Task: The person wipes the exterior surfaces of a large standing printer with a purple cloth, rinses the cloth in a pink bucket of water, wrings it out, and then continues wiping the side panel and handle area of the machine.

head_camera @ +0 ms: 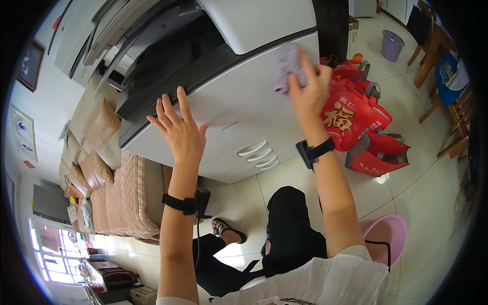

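Note:
A large white Ricoh copier (244,103) stands before me, its front panel marked with the maker's name and several drawer handles (259,152) lower down. My right hand (310,85) grips a purple-grey cloth (288,66) against the upper right part of that panel; both look slightly blurred. Spread fingers of my left hand (181,127) rest at the panel's top edge, by the dark strip (167,99), and hold nothing. Black bands are strapped around both wrists.
Red bags (358,110) stand on the tiled floor beside the copier's right side. A pink basin (387,236) is near my right elbow, a purple bucket (392,45) farther off. Wooden chairs (457,114) are at the far right; a sofa with a quilted cover (127,190) is at the left.

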The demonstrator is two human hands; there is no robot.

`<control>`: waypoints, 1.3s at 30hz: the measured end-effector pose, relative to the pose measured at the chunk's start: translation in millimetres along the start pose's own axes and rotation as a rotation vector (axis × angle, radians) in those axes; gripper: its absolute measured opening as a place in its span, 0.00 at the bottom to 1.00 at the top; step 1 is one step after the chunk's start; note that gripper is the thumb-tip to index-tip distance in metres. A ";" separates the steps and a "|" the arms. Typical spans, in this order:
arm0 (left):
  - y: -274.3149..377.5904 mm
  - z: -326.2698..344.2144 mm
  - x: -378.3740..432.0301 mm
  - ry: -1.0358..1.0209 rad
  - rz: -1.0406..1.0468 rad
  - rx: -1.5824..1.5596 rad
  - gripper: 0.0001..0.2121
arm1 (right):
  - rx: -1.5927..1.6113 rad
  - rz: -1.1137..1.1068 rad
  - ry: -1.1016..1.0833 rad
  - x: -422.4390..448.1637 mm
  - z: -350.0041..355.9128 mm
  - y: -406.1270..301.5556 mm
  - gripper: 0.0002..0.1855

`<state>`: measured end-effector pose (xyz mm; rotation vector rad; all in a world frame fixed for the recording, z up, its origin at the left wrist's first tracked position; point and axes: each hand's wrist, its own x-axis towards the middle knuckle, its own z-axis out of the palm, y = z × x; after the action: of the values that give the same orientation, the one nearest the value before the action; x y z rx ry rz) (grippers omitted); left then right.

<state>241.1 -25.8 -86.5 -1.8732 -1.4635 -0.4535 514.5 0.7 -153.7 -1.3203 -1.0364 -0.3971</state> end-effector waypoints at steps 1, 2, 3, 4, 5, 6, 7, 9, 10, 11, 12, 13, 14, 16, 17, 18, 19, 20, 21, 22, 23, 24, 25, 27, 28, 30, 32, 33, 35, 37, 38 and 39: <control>-3.3 1.6 -2.5 0.005 0.004 -0.001 0.58 | -0.036 0.062 0.030 3.0 0.1 14.2 0.33; -3.8 3.1 -3.2 0.002 0.001 -0.005 0.58 | -0.061 0.138 0.055 8.2 -1.7 31.0 0.32; -5.2 3.2 -3.5 0.008 0.005 -0.004 0.58 | -0.085 0.214 0.081 12.2 -3.5 47.6 0.31; -4.7 4.0 -3.3 0.017 0.010 -0.008 0.58 | -0.106 0.269 0.116 14.8 -7.1 66.3 0.31; -2.1 5.0 -2.9 0.024 0.011 -0.019 0.58 | -0.113 0.325 0.144 17.0 -15.5 81.4 0.30; 0.0 4.1 -1.3 0.013 0.005 -0.023 0.59 | -0.119 0.341 0.186 17.8 -25.5 86.1 0.30; -1.5 3.2 -1.9 -0.005 -0.003 -0.015 0.59 | -0.116 0.364 0.219 11.3 -33.1 82.2 0.30; -5.3 2.1 -2.7 0.009 -0.007 -0.007 0.59 | -0.092 0.338 0.216 -1.6 -33.3 65.9 0.31; -4.7 2.7 -3.6 0.014 -0.003 -0.008 0.59 | -0.069 0.232 0.198 -8.5 -32.9 55.5 0.32; -4.5 3.6 -3.7 0.009 0.002 -0.011 0.59 | -0.044 0.127 0.179 -16.4 -31.3 42.5 0.34; -4.1 5.7 -4.1 0.018 -0.001 -0.011 0.59 | -0.028 0.066 0.134 -25.3 -29.6 24.6 0.35; -5.2 7.4 -4.8 0.026 -0.003 -0.005 0.59 | -0.007 0.008 0.089 -36.2 -25.3 3.2 0.37; -5.9 6.4 -4.2 0.026 0.003 -0.003 0.59 | 0.046 -0.011 0.006 -50.2 -18.3 -15.4 0.39; -3.8 5.3 -2.0 0.050 0.010 -0.022 0.59 | 0.157 -0.105 -0.077 -74.0 -8.2 -58.4 0.39; 0.3 6.0 -0.4 0.052 0.020 -0.036 0.59 | 0.197 -0.157 -0.105 -86.3 3.1 -72.7 0.37; 0.0 5.8 -1.6 0.043 0.011 -0.036 0.57 | 0.249 -0.202 -0.141 -101.4 16.2 -84.8 0.35; -2.5 4.2 -2.2 0.036 0.000 -0.032 0.55 | 0.305 -0.260 -0.229 -110.0 23.1 -94.8 0.32; -5.7 9.3 -3.0 0.092 0.018 -0.031 0.51 | 0.360 -0.318 -0.317 -116.7 27.8 -100.8 0.29; -4.5 10.3 -1.8 0.093 0.024 -0.036 0.51 | 0.353 -0.315 -0.314 -120.7 32.7 -102.4 0.29; -2.5 10.9 -1.4 0.088 0.020 -0.030 0.50 | 0.338 -0.319 -0.276 -124.0 36.9 -102.0 0.28; -0.2 11.8 -1.0 0.083 0.016 -0.026 0.48 | 0.321 -0.324 -0.237 -126.4 39.6 -98.2 0.28; -2.2 11.0 -1.8 0.083 0.016 -0.008 0.51 | 0.321 -0.327 -0.238 -125.2 38.8 -96.4 0.28; -2.2 9.1 -3.1 0.084 0.013 -0.010 0.51 | 0.342 -0.293 -0.261 -123.2 36.1 -92.0 0.29; -0.5 2.4 -2.9 0.029 -0.012 -0.059 0.56 | 0.357 -0.268 -0.282 -116.8 29.7 -76.1 0.30; -1.9 2.0 -2.6 0.033 -0.012 -0.057 0.56 | 0.329 -0.206 -0.321 -111.3 27.6 -64.7 0.32; -6.0 3.8 -4.7 0.037 -0.017 -0.021 0.59 | 0.226 -0.118 -0.322 -95.6 18.8 -40.5 0.33; -2.0 4.3 -3.5 0.027 -0.015 -0.024 0.59 | 0.068 -0.061 -0.207 -75.3 6.1 -3.7 0.32; -0.1 3.5 -2.5 0.020 -0.012 -0.019 0.59 | -0.005 -0.031 -0.133 -65.7 1.9 16.7 0.33; -0.4 4.2 -2.9 0.015 -0.009 -0.006 0.59 | -0.068 0.141 -0.028 -46.5 -7.2 46.3 0.33; -1.8 4.4 -2.7 0.022 -0.006 0.003 0.59 | -0.097 0.222 0.038 -40.7 -9.3 82.5 0.32; -2.3 5.4 -2.8 0.022 -0.006 -0.003 0.59 | -0.096 0.222 0.038 -38.5 -13.6 93.8 0.32; -2.0 5.3 -2.3 0.025 -0.004 -0.009 0.59 | -0.141 0.355 0.046 -33.7 -19.8 100.0 0.32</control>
<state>237.7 -23.4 -91.0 -1.8654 -1.4515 -0.4851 580.5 -1.4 -238.4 -1.5810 -0.7262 -0.2325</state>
